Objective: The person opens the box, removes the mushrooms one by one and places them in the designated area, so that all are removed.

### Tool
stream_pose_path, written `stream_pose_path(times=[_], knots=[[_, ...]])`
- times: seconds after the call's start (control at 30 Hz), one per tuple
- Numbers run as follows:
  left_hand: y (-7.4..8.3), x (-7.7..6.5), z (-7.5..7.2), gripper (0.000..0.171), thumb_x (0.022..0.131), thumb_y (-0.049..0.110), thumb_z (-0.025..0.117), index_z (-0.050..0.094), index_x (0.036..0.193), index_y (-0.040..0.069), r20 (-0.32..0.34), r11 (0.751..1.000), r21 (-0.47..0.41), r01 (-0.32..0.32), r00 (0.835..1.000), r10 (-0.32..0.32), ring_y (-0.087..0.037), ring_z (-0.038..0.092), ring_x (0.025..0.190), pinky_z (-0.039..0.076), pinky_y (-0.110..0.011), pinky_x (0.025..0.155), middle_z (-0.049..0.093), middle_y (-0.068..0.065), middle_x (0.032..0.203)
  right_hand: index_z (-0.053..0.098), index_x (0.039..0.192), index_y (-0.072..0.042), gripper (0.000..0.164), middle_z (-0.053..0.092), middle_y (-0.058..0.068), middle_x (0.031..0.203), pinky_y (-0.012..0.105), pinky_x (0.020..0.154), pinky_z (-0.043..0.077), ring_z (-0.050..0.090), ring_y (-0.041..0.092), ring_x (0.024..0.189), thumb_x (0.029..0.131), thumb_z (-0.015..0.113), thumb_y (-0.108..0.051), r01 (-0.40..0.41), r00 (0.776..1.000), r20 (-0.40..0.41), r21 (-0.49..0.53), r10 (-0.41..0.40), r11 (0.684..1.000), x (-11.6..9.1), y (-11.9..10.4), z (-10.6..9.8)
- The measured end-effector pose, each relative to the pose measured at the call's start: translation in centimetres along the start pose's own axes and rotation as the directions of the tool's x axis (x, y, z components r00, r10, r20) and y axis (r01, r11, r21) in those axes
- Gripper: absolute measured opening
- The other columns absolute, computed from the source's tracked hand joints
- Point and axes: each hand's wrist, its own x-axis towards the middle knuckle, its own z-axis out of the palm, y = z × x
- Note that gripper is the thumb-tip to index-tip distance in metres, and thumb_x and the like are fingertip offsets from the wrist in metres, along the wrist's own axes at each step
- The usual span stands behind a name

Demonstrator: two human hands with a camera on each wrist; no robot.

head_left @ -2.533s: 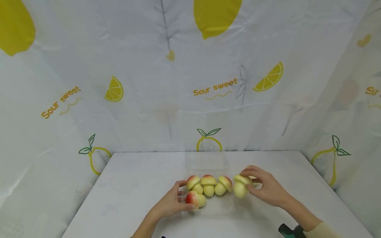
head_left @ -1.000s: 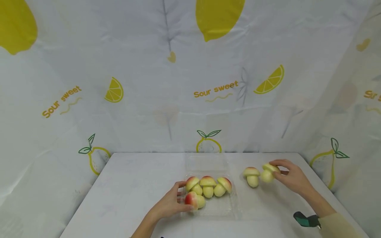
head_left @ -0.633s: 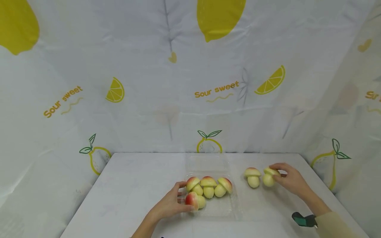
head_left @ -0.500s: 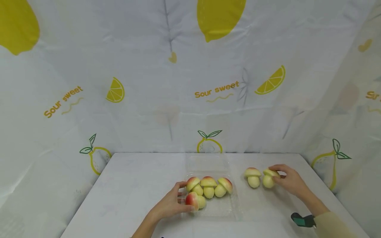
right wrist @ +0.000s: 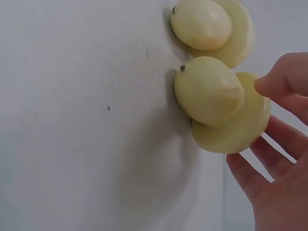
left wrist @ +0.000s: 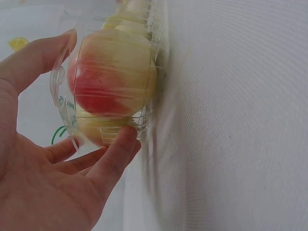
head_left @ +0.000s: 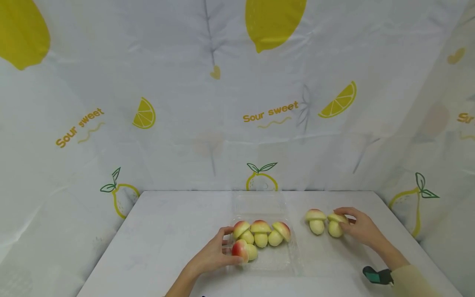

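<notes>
In the head view my left hand (head_left: 215, 253) grips the left wall of an open clear plastic box (head_left: 274, 262). Its thumb and fingers span that wall in the left wrist view. Inside, several pale yellow-green toy mushrooms (head_left: 260, 233) with red-blushed caps form a back row, and another mushroom (head_left: 245, 250) lies sideways at the front left, its red cap toward my left hand. To the right of the box, my right hand (head_left: 365, 229) holds a toy mushroom (right wrist: 211, 94) by its cap, thumb on one side and fingers on the other. A similar mushroom (head_left: 316, 221) sits just left of it.
The box's clear lid (head_left: 259, 203) lies folded back behind it on the white table (head_left: 178, 231). A dark and green strapped device (head_left: 376, 275) is at the right forearm. A lemon-print cloth (head_left: 185, 123) hangs behind the table.
My right hand has carried its mushroom from beside the box to the right of the other one, then lowered it slightly toward the table. The left hand stays on the box.
</notes>
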Motion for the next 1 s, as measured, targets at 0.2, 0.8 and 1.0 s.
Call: stream_pose_path(times=[0.2, 0.8, 1.0], knots=[[-0.2, 0.2, 0.0, 0.088, 0.08, 0.033, 0.088, 0.038, 0.15, 0.013, -0.002, 1.0, 0.005, 0.003, 1.0, -0.003, -0.04, 0.053, 0.127, 0.05, -0.055, 0.101, 0.039, -0.013, 0.156, 0.066, 0.12, 0.01, 0.035, 0.062, 0.031, 0.125, 0.061, 0.095, 0.05, 0.052, 0.051, 0.12, 0.088, 0.069, -0.002, 0.01, 1.0, -0.004, -0.009, -0.01, 1.0, -0.4, -0.3, -0.6], [0.2, 0.3, -0.2, 0.089, 0.082, 0.031, 0.086, 0.034, 0.151, 0.008, 0.019, 1.0, -0.01, -0.019, 1.0, 0.019, -0.043, 0.05, 0.131, 0.047, -0.055, 0.104, 0.036, -0.016, 0.157, 0.07, 0.116, 0.0, 0.029, 0.068, 0.017, 0.115, 0.004, 0.085, 0.044, 0.043, -0.019, 0.106, 0.088, 0.077, -0.003, 0.202, 0.966, -0.16, -0.033, -0.204, 0.979, -1.2, -3.7, -1.5], [-0.3, 0.2, -0.1, 0.089, 0.082, 0.031, 0.086, 0.034, 0.151, 0.007, 0.02, 1.0, -0.02, -0.015, 1.0, 0.016, -0.043, 0.05, 0.13, 0.048, -0.055, 0.103, 0.036, -0.017, 0.156, 0.069, 0.117, -0.002, 0.031, 0.068, 0.013, 0.114, 0.007, 0.086, 0.046, 0.054, -0.006, 0.104, 0.087, 0.077, -0.001, 0.233, 0.962, -0.144, -0.003, -0.231, 0.973, -1.6, -5.9, -0.8]])
